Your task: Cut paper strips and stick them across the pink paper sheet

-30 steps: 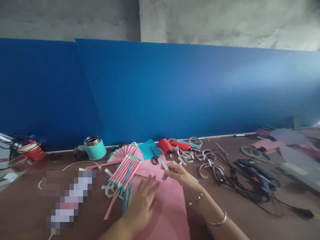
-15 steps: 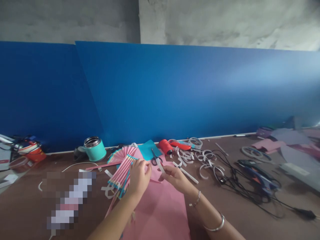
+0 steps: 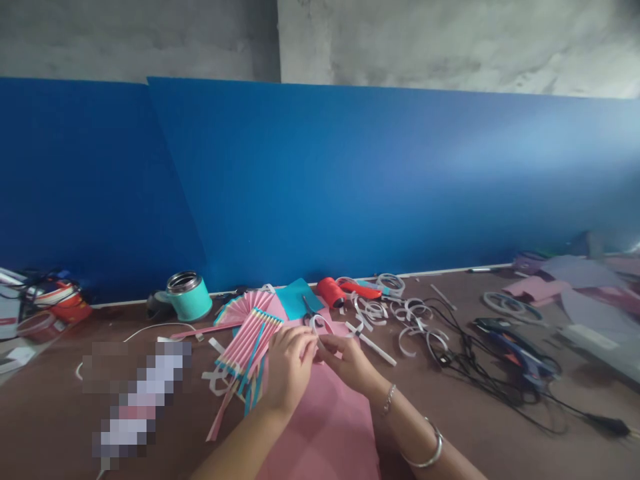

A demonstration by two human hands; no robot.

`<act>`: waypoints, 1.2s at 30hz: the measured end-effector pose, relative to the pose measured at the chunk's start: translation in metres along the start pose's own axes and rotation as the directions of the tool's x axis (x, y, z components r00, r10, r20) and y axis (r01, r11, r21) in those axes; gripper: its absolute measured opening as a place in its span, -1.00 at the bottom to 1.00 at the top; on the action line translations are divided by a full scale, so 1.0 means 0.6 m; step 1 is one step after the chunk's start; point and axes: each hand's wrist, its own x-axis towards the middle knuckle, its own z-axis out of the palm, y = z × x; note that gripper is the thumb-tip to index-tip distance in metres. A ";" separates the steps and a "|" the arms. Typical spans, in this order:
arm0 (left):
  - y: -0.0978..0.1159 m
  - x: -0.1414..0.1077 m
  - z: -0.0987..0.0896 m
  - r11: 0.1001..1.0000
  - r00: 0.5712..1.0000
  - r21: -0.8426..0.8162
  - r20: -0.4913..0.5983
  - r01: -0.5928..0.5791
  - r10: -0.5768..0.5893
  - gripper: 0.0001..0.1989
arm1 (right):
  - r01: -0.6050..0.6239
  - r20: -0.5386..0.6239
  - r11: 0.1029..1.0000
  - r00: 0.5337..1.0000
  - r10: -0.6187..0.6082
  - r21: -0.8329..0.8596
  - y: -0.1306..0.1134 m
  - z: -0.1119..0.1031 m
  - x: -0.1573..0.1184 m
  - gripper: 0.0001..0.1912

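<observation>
Over a pink paper sheet, my left hand and my right hand meet with their fingertips pinched together. A narrow white strip curls up in a loop from between them; its ends are hidden by the fingers. Just left of my left hand lies pleated pink paper with blue edges, partly covered by that hand. A fanned pink pleated piece lies behind it. Dark-handled scissors rest on a blue paper piece beyond my fingers.
A red thread spool and curled white strips lie behind my right hand, beside a white pen. Black cables run across the right. A turquoise cup stands back left, near a white cable.
Both hands have come together, the left moving right toward the right hand. The white strip, straighter before, now bends into a loop. More of the pleated paper shows.
</observation>
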 end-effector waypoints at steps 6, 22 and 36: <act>-0.017 0.023 -0.022 0.926 0.951 -0.218 0.097 0.308 -0.293 -0.88 | -0.129 -0.196 0.947 0.978 0.072 -0.294 0.017 -0.019 0.003 -0.62; -0.055 0.029 -0.047 0.590 0.754 -0.485 0.281 0.645 -0.594 -0.79 | -0.017 -0.091 0.983 0.996 0.000 -0.185 0.020 -0.036 -0.001 -0.71; -0.081 -0.001 -0.041 0.617 0.746 -0.445 0.213 0.649 -0.631 -0.78 | 0.148 -0.101 0.862 0.970 -0.223 -0.484 0.045 -0.037 0.005 -0.74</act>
